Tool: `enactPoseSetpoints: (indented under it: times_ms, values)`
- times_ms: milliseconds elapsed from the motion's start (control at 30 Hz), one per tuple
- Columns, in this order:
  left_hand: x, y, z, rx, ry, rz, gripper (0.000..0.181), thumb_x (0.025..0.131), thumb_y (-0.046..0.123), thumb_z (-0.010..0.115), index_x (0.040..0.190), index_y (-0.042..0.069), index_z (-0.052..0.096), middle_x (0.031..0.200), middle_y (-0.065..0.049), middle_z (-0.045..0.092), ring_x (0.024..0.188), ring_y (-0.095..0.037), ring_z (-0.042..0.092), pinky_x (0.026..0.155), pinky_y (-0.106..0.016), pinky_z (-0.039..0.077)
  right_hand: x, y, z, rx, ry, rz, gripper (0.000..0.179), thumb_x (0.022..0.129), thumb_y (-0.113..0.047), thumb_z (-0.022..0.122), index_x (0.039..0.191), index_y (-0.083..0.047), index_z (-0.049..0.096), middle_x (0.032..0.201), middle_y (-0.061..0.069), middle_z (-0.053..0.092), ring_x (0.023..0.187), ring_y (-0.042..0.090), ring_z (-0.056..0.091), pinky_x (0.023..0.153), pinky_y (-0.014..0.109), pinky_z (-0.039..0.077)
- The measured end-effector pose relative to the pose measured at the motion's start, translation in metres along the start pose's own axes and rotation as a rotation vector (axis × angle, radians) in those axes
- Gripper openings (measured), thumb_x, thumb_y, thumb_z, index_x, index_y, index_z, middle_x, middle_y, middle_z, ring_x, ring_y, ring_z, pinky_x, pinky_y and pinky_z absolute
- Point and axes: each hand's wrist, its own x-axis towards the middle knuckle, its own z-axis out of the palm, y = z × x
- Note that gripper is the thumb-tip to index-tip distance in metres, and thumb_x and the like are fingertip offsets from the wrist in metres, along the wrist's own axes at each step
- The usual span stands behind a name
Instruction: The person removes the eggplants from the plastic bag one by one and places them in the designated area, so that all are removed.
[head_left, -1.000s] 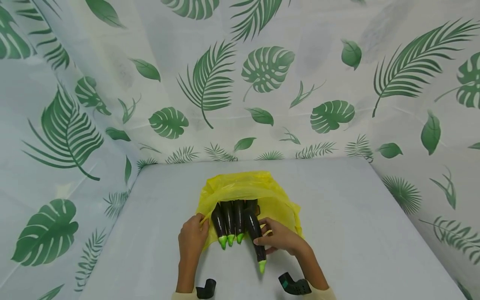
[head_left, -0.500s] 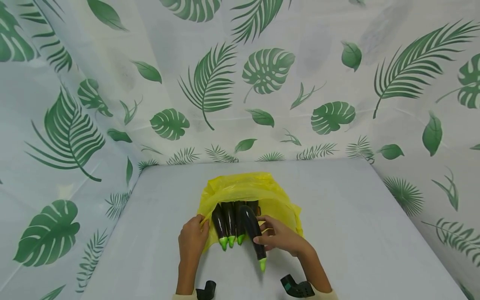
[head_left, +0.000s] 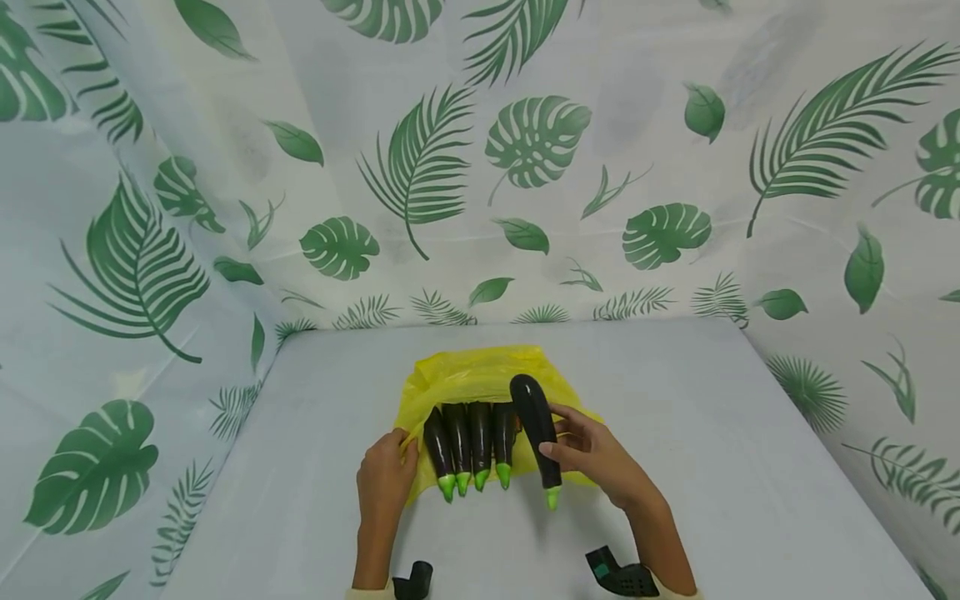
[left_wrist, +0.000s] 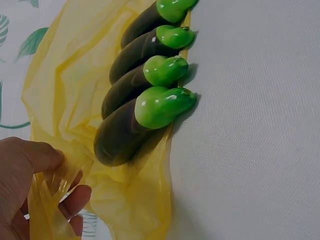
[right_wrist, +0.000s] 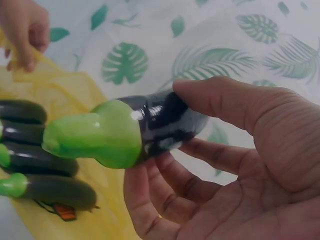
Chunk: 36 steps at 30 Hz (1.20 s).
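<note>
My right hand (head_left: 592,450) grips a dark eggplant (head_left: 534,421) with a light green stem end, raised over the right side of a yellow plastic bag (head_left: 480,363). In the right wrist view its green cap (right_wrist: 100,132) faces the camera, thumb on top and fingers underneath. With my left hand (head_left: 386,473) I pinch the left edge of the bag's mouth; the thin plastic (left_wrist: 55,185) bunches between thumb and fingers in the left wrist view. Several more eggplants (head_left: 480,437) lie side by side in the bag opening, green ends toward me, their far ends partly under the plastic.
A small orange and black item (right_wrist: 65,212) shows beside the nearest lying eggplant in the right wrist view. The white table (head_left: 300,433) runs back to a leaf-printed cloth wall (head_left: 525,250), with similar cloth on both sides.
My right hand has lifted its eggplant up and moved it to the right, off the row, uncovering the rightmost lying eggplant. The left hand stays on the bag edge.
</note>
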Motion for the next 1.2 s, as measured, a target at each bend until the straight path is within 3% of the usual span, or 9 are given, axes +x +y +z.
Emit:
enactPoseSetpoints:
  times_ms: [233,533,800,1200]
  values:
    - [0.000,0.001,-0.001,0.000,0.018,0.008,0.011,0.088,0.018,0.071,0.089,0.007,0.069,0.075,-0.003,0.066,0.061,-0.013,0.056,0.054,-0.031,0.044,-0.014,-0.006,-0.019,-0.055,0.196,0.014,0.065,0.093,-0.023,0.066,0.150,-0.013,0.036,0.127,0.022,0.056,0.104,0.021,0.061,0.085,0.029,0.053]
    - [-0.002,-0.001,0.000,-0.003,0.010,0.006,0.011,0.088,0.019,0.070,0.089,0.009,0.069,0.076,-0.002,0.066,0.062,-0.014,0.056,0.055,-0.031,0.045,-0.028,0.003,-0.050,-0.111,0.314,0.052,0.072,0.095,-0.030,0.063,0.154,-0.011,0.027,0.132,0.023,0.053,0.096,0.001,0.061,0.084,0.022,0.053]
    - [0.000,-0.001,0.000,0.020,0.024,0.005,0.014,0.088,0.019,0.070,0.092,0.006,0.069,0.078,-0.005,0.068,0.065,-0.017,0.058,0.058,-0.034,0.048,-0.033,0.018,-0.077,-0.153,0.443,0.190,0.073,0.096,-0.037,0.060,0.150,-0.002,0.027,0.139,0.028,0.048,0.087,-0.010,0.058,0.081,0.017,0.052]
    - [0.000,-0.001,-0.001,0.017,0.023,0.003,0.014,0.088,0.019,0.070,0.093,0.005,0.069,0.080,-0.006,0.069,0.066,-0.018,0.060,0.059,-0.035,0.050,-0.016,0.057,-0.109,-0.203,0.529,0.380,0.076,0.092,-0.036,0.065,0.148,0.002,0.030,0.131,0.028,0.047,0.085,0.012,0.061,0.072,0.026,0.053]
